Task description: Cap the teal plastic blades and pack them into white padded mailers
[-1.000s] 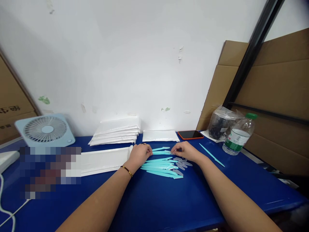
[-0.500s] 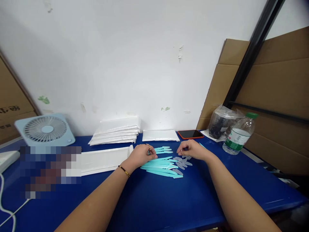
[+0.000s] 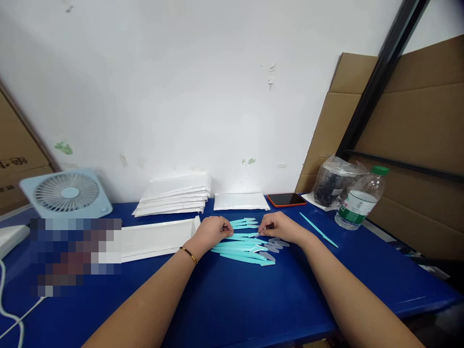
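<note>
My left hand (image 3: 215, 231) is closed, its thumb and fingertips pinching the handle end of a teal eyebrow razor (image 3: 242, 235). At the other end of that razor, my right hand (image 3: 278, 226) pinches a small clear blade cap (image 3: 257, 235) against the blade. How far the cap sits over the blade cannot be made out. More teal eyebrow razors (image 3: 235, 249) lie fanned out just below the hands, and several others (image 3: 244, 223) lie behind them. Loose clear caps (image 3: 274, 245) are heaped below my right hand. A single razor (image 3: 319, 230) lies apart to the right.
An open white tray-like box (image 3: 155, 239) lies left of my left hand, beside a blurred patch. Stacked white packets (image 3: 172, 195), another white packet (image 3: 241, 201) and a phone (image 3: 286, 199) line the wall. A fan (image 3: 68, 193) stands left; a water bottle (image 3: 360, 200) and bagged item (image 3: 331, 183) stand right.
My right hand has moved left and slightly down from above the clear caps to the blade end of the razor in my left hand. The single razor at right now shows fully.
</note>
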Motion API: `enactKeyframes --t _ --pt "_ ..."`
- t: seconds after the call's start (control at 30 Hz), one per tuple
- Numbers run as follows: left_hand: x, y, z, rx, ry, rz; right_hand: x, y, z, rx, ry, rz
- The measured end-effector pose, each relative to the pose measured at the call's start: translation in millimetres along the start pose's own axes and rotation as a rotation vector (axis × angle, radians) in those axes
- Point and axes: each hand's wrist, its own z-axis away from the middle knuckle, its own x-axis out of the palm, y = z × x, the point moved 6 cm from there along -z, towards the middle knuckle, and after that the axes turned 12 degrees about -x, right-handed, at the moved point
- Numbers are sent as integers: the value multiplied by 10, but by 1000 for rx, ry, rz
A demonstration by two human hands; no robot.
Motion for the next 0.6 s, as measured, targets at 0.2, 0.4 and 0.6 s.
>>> enactKeyframes --t 0.2,0.4,0.6 --pt "24 26 -11 -5 4 -26 117 -106 -108 -37 60 44" --pt "-14 118 64 87 73 -92 -105 -8 -35 19 105 141" --pt "4 109 74 58 15 -147 -330 43 213 128 0 -21"
